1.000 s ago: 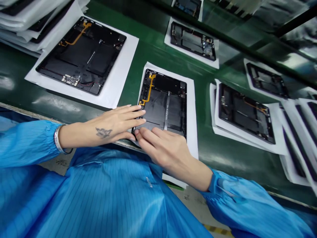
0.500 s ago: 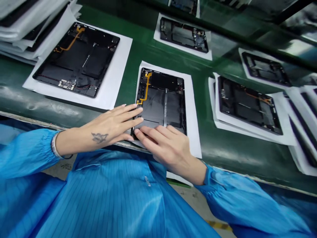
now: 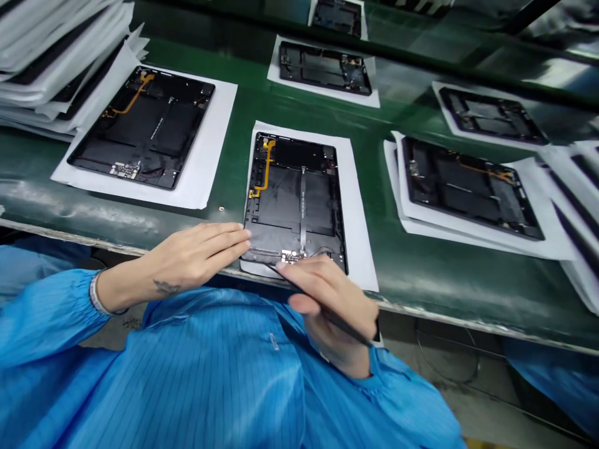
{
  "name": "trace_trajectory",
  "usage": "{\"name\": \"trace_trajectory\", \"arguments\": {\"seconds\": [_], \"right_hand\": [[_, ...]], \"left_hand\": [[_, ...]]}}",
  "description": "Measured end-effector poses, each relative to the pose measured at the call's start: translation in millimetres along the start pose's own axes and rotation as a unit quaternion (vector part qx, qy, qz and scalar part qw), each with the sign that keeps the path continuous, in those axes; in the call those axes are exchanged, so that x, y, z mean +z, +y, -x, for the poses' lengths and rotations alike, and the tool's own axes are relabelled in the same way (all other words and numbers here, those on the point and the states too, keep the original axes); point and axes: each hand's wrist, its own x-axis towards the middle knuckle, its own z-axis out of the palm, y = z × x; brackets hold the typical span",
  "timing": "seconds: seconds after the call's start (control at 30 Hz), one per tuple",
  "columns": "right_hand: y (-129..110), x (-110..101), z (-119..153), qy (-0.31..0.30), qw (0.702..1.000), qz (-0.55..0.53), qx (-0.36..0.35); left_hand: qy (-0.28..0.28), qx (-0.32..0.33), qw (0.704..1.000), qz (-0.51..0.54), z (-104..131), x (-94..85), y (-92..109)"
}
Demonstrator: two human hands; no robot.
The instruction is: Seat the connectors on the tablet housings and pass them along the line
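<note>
The right hand (image 3: pixel 332 299) has its grip closed around a slim dark tool (image 3: pixel 344 327), pinched between the thumb and the fingers, with its thin end pointing toward the near edge of an opened tablet housing (image 3: pixel 281 212); whether that end actually touches the housing is too small to tell. The left hand (image 3: pixel 201 252) holds nothing: its fingers lie straight and pressed side by side, the fingertips resting at the housing's left edge, near the lower corner. The housing lies flat, inner side up, directly in front of the person, on a white sheet (image 3: pixel 358 218) near the front edge of the green tabletop (image 3: pixel 231 168). Inside it, an orange flex cable (image 3: pixel 268 165) runs down the upper left side, a grey ribbon (image 3: pixel 303 206) crosses the middle lengthwise, and a small circuit board (image 3: pixel 291 256) sits at the near end, just beside the right fingers. A tiny light-coloured bit (image 3: pixel 221 209) (too small to identify) lies on the bare green to the left. Farther left, a second housing (image 3: pixel 145 131) rests on its own sheet, with a stack of sheets and dark panels (image 3: pixel 79 37) behind it. A third housing (image 3: pixel 468 187) lies to the right on layered sheets, and another housing (image 3: pixel 325 68) lies well back, beyond the one being handled.
</note>
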Motion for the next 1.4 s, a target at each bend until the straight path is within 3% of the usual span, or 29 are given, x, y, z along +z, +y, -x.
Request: {"name": "trace_trajectory", "arguments": {"seconds": [0.2,0.43,0.53,0.7,0.83,1.17,1.3,1.4], "right_hand": [[10.7,10.2,11.5,-0.043,0.989,0.124,-0.06],[7.4,3.2,25.5,0.011,0.988,0.152,-0.017],[5.0,-2.2,16.1,0.018,0.994,0.11,0.011],[10.0,1.4,-17.7,-0.02,0.993,-0.056,0.099],[14.8,7.5,-30.2,-0.052,0.987,-0.076,0.133],[13.8,9.2,-30.2,-0.102,0.993,-0.043,0.041],[15.4,8.8,-30.4,-0.119,0.992,-0.032,0.019],[17.0,1.9,-27.4,-0.111,0.993,-0.034,0.028]], "left_hand": [[-0.004,-0.021,1.0,0.021,3.0,3.5,0.4],[-0.011,-0.02,1.0,0.006,-1.0,3.1,1.6],[-0.041,-0.009,0.998,-0.038,-11.0,0.8,4.8],[-0.077,-0.01,0.991,-0.105,-27.6,-5.1,13.6],[-0.082,-0.017,0.99,-0.11,-27.9,-4.6,18.1],[-0.061,0.0,0.993,-0.106,-25.7,-2.6,14.5],[-0.003,0.031,0.999,-0.04,-8.8,2.1,2.8],[0.013,0.006,1.0,-0.015,-0.7,3.6,-1.8]]}}
